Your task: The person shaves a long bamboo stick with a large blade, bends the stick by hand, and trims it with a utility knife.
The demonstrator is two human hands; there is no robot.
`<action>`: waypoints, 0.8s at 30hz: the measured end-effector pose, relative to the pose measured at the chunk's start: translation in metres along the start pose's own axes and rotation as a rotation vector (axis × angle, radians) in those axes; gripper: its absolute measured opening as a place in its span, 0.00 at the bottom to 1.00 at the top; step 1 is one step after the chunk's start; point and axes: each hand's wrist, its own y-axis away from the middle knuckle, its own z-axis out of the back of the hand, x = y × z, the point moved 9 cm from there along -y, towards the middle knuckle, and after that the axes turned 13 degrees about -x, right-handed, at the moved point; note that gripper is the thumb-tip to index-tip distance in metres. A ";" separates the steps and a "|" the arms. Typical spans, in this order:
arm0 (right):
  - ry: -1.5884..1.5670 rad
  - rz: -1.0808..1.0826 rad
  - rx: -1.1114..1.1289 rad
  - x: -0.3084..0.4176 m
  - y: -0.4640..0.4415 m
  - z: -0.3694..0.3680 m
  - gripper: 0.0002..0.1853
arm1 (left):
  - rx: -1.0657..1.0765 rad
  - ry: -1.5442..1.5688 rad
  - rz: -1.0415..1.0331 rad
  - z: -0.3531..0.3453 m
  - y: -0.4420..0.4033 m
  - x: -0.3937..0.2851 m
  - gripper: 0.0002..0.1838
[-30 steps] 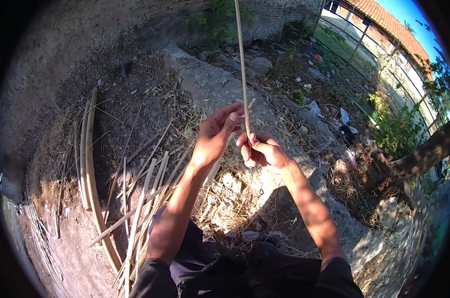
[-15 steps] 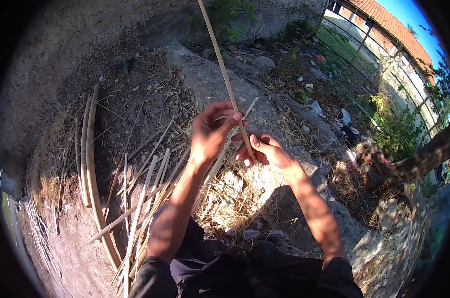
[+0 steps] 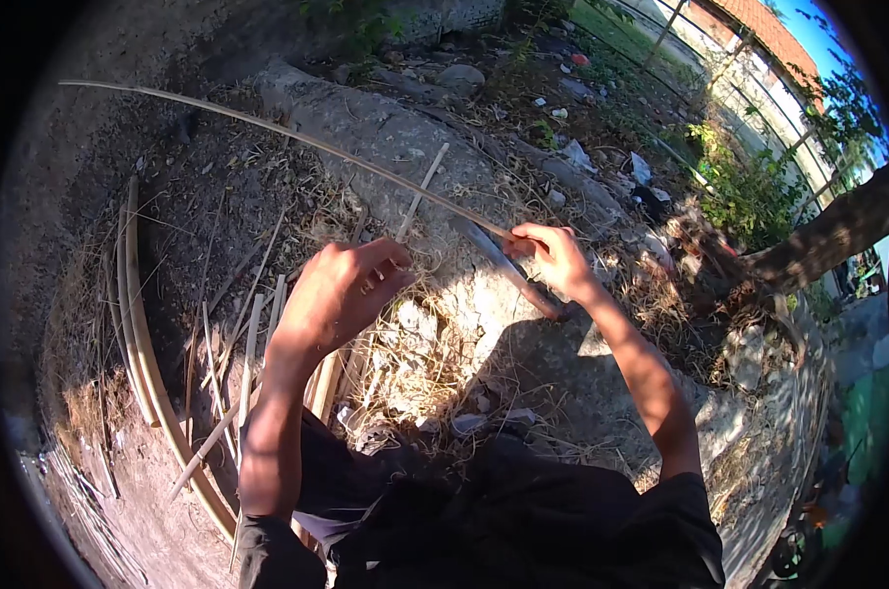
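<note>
A long thin strip (image 3: 329,149) runs from the upper left down to my right hand (image 3: 554,257), whose fingers pinch its near end. My left hand (image 3: 344,294) hangs lower and to the left, fingers curled with the thumb apart; it does not touch the strip and nothing shows in it. Just below my right hand a long blade-like tool with a brown handle (image 3: 537,297) lies on the stone. A pale stick (image 3: 426,187) rests on the ground between my hands, beyond them.
Long curved bamboo pieces (image 3: 150,363) and thinner split sticks (image 3: 249,358) lie at the left. A rough stone slab (image 3: 366,133) stretches across the middle. A tree trunk (image 3: 827,231) leans in at the right, near a leafy bush (image 3: 749,201) and scattered litter.
The strip has swung from nearly upright to slanting far left. My left hand has come off it and moved left and down. The view has shifted, and the bladed tool now shows.
</note>
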 end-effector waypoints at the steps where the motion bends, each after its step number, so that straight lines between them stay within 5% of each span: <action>1: 0.016 -0.005 -0.022 -0.014 0.011 0.007 0.11 | -0.018 -0.078 -0.163 -0.002 0.006 -0.017 0.12; 4: 0.395 -0.002 -0.036 -0.032 0.050 0.017 0.11 | -0.101 -0.216 -0.413 -0.006 0.017 -0.052 0.15; 6: 0.377 0.057 0.041 -0.032 0.064 0.011 0.11 | -0.198 -0.411 -0.510 -0.008 0.017 -0.061 0.24; 8: 0.284 -0.151 0.069 -0.056 0.080 0.013 0.10 | -0.085 -0.573 -0.465 -0.027 0.013 -0.033 0.35; 14: 0.167 -0.127 0.006 -0.077 0.100 0.010 0.12 | 0.002 -0.703 -0.470 -0.048 0.015 -0.005 0.35; 18: 0.149 -0.154 0.053 -0.077 0.106 0.005 0.13 | -0.078 -0.563 -0.770 -0.036 0.026 -0.027 0.22; 20: 0.117 -0.162 0.061 -0.075 0.108 0.003 0.13 | -0.045 -0.226 -0.610 -0.023 0.026 -0.022 0.14; 21: 0.090 -0.167 0.070 -0.075 0.109 0.002 0.13 | -0.093 -0.102 -0.324 -0.021 0.020 -0.008 0.11; 22: 0.088 -0.170 0.073 -0.081 0.112 -0.002 0.13 | 0.029 0.027 0.043 -0.028 0.016 0.023 0.14; 24: -0.347 -0.298 0.073 -0.095 0.118 -0.017 0.14 | 0.142 0.141 0.256 -0.044 0.012 0.062 0.21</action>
